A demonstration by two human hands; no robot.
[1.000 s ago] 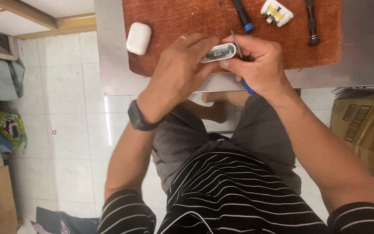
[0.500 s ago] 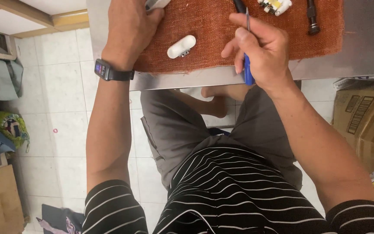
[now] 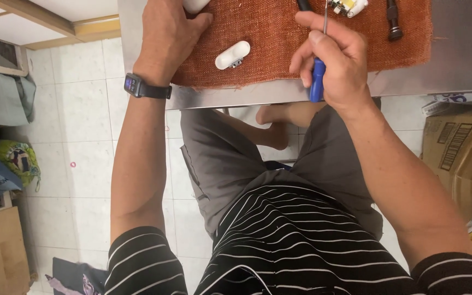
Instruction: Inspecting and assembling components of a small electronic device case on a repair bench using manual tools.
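Blue-handled screwdriver (image 3: 317, 76) pinched in right hand (image 3: 334, 60); left hand (image 3: 167, 35) covering a white piece (image 3: 195, 5), grip unclear. Could slip, gouging white case (image 3: 232, 55).

Single view: head-worn camera, facing steeply down over the wearer's own torso and lap, at arm's length from the work. Left hand (image 3: 167, 35) and right hand (image 3: 337, 60) sit near the top edge; the rust-red mat (image 3: 269, 60) beyond them is cropped. Floor tiles (image 3: 77, 136) lie far below the left hand.
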